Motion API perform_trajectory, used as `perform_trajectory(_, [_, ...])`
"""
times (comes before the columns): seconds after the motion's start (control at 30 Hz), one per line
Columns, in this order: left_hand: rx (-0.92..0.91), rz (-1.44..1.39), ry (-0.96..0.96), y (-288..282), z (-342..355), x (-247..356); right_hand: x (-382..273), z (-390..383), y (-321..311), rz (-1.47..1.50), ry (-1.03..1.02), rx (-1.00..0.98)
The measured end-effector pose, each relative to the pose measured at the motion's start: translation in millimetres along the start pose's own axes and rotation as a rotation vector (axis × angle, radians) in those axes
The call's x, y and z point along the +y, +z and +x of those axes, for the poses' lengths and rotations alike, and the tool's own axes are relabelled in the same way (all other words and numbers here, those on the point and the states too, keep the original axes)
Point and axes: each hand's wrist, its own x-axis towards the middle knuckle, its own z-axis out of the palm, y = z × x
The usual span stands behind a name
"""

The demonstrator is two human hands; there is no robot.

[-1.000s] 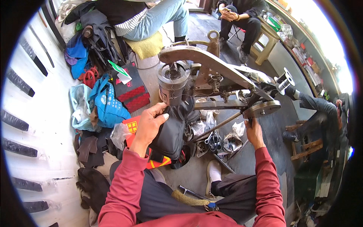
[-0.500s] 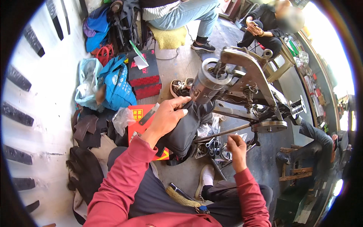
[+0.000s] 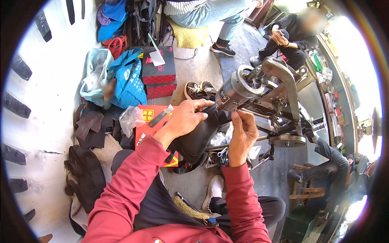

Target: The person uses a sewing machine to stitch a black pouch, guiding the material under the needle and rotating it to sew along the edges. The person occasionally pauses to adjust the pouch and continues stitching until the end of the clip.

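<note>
A metal sewing machine [image 3: 279, 101] with a cylindrical head [image 3: 235, 91] stands right of centre, with a handwheel [image 3: 287, 140] at its lower right. A black leather bag [image 3: 190, 143] hangs below the head. My left hand [image 3: 184, 119] grips the bag's upper edge, just left of the head. My right hand [image 3: 243, 135] is pinched just under the head's right side; what its fingertips hold is too small to make out. A thin thread runs near those fingertips. A red box [image 3: 142, 126] with a metal strip on it lies left of the bag.
Blue bags [image 3: 129, 83], dark shoe boxes [image 3: 158, 87], sneakers [image 3: 196, 90] and a white ribbed wall [image 3: 44, 121] are left and ahead. One person [image 3: 210, 12] sits at the top, another [image 3: 291, 40] at top right, a third [image 3: 324, 162] at right. Cluttered shelves [image 3: 328, 97] line the right side.
My right hand has left the handwheel, moved up and left, and pinched beneath the head. My left hand still grips the bag. The whole view has shifted, with the machine now further right.
</note>
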Motion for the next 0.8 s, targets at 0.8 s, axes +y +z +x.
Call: perform_trajectory(0.8, [-0.03, 0.073, 0.038, -4.2, 3.1, -1.0, 118.1, 26.4, -265.9, -0.936, 0.392, -0.206])
